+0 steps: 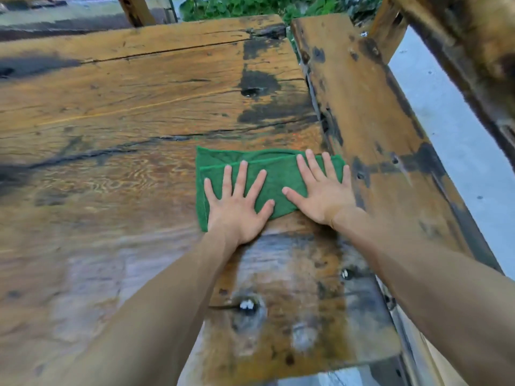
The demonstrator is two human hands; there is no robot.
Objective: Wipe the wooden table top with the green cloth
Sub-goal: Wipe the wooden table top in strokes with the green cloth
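Note:
The wooden table top (pixel 125 107) is made of weathered brown planks with dark stains and cracks. A folded green cloth (pixel 278 174) lies flat on it near the right side. My left hand (pixel 237 201) presses palm-down on the cloth's left half, fingers spread. Beside it, my right hand (pixel 320 190) lies flat on the right half, fingers also spread. Both heels of the hands rest at the cloth's near edge. Neither hand grips the fabric.
A separate stained plank (pixel 370 121) runs along the table's right side, with a narrow gap between them. Beyond it lies grey floor (pixel 459 135). A wet, shiny patch with a metal bolt (pixel 248 305) sits near me. Green plants (pixel 237 6) grow past the far edge.

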